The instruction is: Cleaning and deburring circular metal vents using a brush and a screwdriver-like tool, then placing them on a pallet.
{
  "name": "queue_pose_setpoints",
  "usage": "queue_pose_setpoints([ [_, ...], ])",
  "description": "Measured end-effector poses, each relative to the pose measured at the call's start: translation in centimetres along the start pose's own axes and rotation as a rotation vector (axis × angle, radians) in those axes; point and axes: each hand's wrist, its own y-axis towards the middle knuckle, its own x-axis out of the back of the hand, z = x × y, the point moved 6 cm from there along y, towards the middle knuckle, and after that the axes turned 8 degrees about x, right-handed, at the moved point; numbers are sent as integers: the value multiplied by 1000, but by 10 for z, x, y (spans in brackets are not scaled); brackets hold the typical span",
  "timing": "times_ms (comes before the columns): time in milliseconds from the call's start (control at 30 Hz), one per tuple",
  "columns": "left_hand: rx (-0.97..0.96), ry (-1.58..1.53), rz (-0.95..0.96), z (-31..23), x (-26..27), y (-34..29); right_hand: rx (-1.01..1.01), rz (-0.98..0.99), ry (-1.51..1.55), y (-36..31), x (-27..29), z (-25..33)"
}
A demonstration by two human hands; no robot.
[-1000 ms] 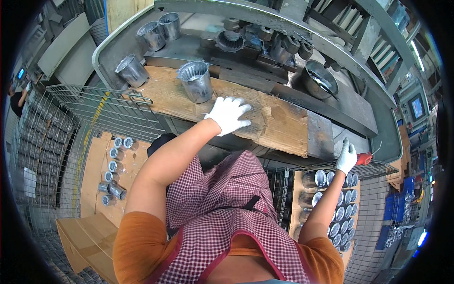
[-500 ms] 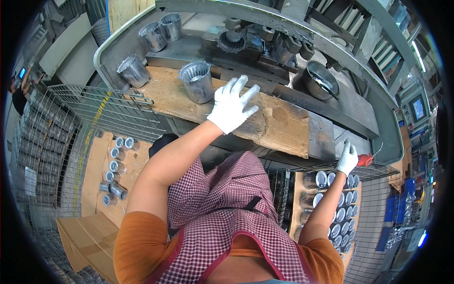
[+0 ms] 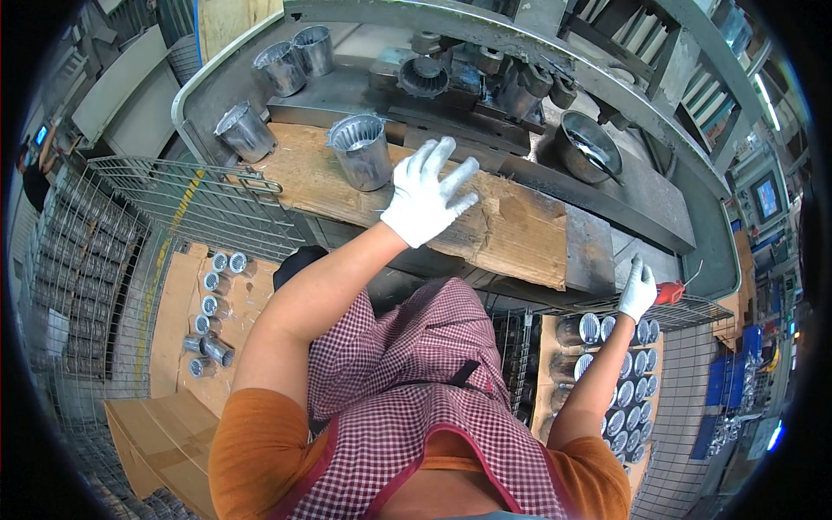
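Note:
My left hand (image 3: 426,192), in a white glove, hovers over the wooden board (image 3: 520,234) with its fingers spread and nothing in them. Just to its left stands an upright cast metal housing (image 3: 362,154), a ribbed cup with a jagged rim; whether the fingers touch it is hard to see. At the right end of the bench my gloved right hand (image 3: 639,293) rests by the rail, its visible fingers pointing up. Close against that hand is a red-handled tool (image 3: 669,293) with a thin bent wire or nozzle; no grip on it is apparent.
More housings (image 3: 245,132) stand at the bench's left. A press fixture (image 3: 425,76) and a metal bowl (image 3: 589,147) sit behind. Rows of housings (image 3: 637,390) fill a mesh cage on the right; several lie on cardboard (image 3: 173,347) at left. Another person (image 3: 36,178) is far left.
My left hand has shifted very slightly to the right. My right hand and the housings stay where they were.

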Motion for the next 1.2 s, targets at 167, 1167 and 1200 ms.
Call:
queue_pose_setpoints([
  [167, -21, 3, -33, -2, 4, 3, -11, -7, 15, 2, 3, 7],
  [1167, -61, -42, -53, -8, 4, -1, -22, -3, 5, 0, 2, -3],
  [1200, -60, -42, -53, -8, 3, -1, -22, -5, -3, 1, 2, -3],
])
